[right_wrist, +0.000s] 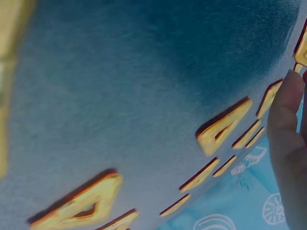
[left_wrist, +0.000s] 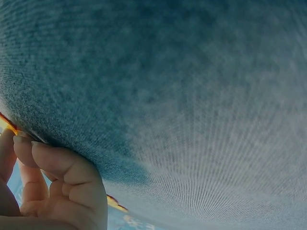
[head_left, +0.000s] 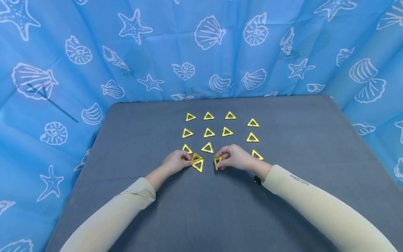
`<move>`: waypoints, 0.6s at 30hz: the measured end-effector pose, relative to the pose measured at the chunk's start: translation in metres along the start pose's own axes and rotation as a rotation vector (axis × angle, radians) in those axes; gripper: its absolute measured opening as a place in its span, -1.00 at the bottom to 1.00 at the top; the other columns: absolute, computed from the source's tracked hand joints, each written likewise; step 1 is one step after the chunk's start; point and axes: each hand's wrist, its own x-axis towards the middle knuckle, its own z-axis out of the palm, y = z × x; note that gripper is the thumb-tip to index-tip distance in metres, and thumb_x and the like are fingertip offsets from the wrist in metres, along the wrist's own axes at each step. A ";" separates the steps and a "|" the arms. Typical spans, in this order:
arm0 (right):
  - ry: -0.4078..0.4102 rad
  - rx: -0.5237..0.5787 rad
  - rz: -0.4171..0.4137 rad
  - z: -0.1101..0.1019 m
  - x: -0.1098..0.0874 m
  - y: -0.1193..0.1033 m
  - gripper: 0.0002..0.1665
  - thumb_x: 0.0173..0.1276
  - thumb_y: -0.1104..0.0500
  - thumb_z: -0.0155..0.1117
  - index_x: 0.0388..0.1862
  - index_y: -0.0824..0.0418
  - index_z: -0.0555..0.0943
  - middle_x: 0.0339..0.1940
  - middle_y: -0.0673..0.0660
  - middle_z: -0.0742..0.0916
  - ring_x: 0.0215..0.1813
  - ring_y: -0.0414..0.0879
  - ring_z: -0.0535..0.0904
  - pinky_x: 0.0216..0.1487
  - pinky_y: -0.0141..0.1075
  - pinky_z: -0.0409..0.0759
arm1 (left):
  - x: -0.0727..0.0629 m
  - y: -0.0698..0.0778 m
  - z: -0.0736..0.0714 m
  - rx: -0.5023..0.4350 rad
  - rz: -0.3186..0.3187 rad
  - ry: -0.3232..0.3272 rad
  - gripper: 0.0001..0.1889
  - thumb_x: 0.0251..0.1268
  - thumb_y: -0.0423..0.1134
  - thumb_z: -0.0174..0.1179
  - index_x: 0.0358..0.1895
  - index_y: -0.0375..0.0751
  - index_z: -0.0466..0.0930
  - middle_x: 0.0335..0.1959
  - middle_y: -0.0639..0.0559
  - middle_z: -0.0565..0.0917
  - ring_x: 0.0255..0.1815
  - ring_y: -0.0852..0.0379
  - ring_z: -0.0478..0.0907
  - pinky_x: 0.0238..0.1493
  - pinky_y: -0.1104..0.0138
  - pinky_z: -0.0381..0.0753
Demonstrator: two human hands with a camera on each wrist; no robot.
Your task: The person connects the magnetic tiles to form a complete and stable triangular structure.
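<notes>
Several yellow triangular frame tiles lie on the grey table, each with a triangular hole. My left hand (head_left: pixel 176 161) pinches two tiles that meet edge to edge: a darker-looking upper tile (head_left: pixel 197 154) and a brighter lower tile (head_left: pixel 202 166). To the right, my right hand (head_left: pixel 234 156) pinches another triangular tile (head_left: pixel 216 161), tilted up on edge, a short gap from the pair. In the left wrist view, the fingertips (left_wrist: pixel 24 142) meet at a yellow edge (left_wrist: pixel 7 122). In the right wrist view, the held tile (right_wrist: pixel 301 50) is cut off by the frame's edge.
Loose tiles stand in rough rows beyond my hands, among them a tile (head_left: pixel 207 147) between them and a tile (head_left: pixel 186 148) behind my left fingers. Right of my right hand lies another tile (head_left: pixel 257 154). A blue shell-print curtain (head_left: pixel 176 45) hangs behind the table (head_left: pixel 189 217).
</notes>
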 end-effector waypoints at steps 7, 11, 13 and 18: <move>0.045 0.012 -0.003 0.008 0.007 -0.004 -0.71 0.32 0.31 0.33 -0.03 0.44 0.60 -0.45 0.10 0.75 -0.30 -0.08 0.69 -0.11 -0.18 0.58 | 0.001 -0.002 0.001 0.015 -0.009 0.000 -0.89 0.25 -0.17 0.33 -0.31 -0.11 0.67 -0.46 0.11 0.55 -0.48 0.18 0.38 -0.38 0.32 0.33; 0.035 -0.003 -0.007 0.011 0.009 -0.006 -0.72 0.32 0.31 0.32 -0.03 0.44 0.61 -0.45 0.09 0.74 -0.31 -0.09 0.69 -0.16 -0.20 0.58 | 0.001 -0.002 0.002 0.020 -0.018 0.005 -0.89 0.25 -0.17 0.34 -0.31 -0.11 0.67 -0.46 0.11 0.55 -0.48 0.17 0.39 -0.38 0.32 0.33; 0.034 -0.004 -0.003 0.012 0.010 -0.007 -0.72 0.31 0.32 0.33 -0.03 0.44 0.61 -0.45 0.08 0.74 -0.32 -0.11 0.68 -0.18 -0.22 0.57 | 0.002 -0.002 0.002 0.024 -0.018 0.008 -0.89 0.25 -0.17 0.34 -0.31 -0.11 0.67 -0.46 0.11 0.55 -0.48 0.17 0.39 -0.39 0.32 0.33; 0.053 -0.002 -0.005 0.016 0.010 -0.009 -0.71 0.29 0.32 0.35 -0.05 0.44 0.62 -0.45 0.06 0.73 -0.35 -0.14 0.66 -0.24 -0.25 0.56 | 0.003 -0.003 0.001 0.017 -0.008 0.002 -0.89 0.25 -0.17 0.34 -0.30 -0.11 0.68 -0.45 0.11 0.55 -0.47 0.17 0.39 -0.38 0.32 0.34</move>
